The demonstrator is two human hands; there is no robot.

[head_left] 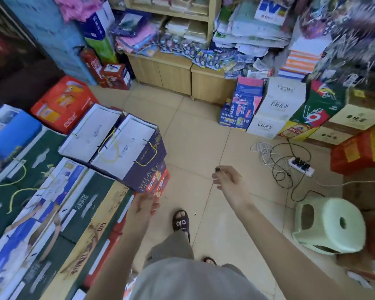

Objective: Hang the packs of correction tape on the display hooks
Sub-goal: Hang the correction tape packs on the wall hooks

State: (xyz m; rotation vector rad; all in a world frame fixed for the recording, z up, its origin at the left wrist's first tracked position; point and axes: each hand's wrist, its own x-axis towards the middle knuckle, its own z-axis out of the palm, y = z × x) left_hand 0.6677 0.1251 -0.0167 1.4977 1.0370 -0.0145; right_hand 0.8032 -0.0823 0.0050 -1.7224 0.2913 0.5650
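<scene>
A small dark object (218,169) pinched in the right hand (226,179) cannot be identified; hanging goods at upper right (355,29) are blurred.

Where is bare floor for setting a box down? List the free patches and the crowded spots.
Free: tile floor between the purple gift bags and the white cartons, up to the wooden cabinet. Crowded: cables and power strip by the green stool; cabinet top heaped with packs.
</scene>
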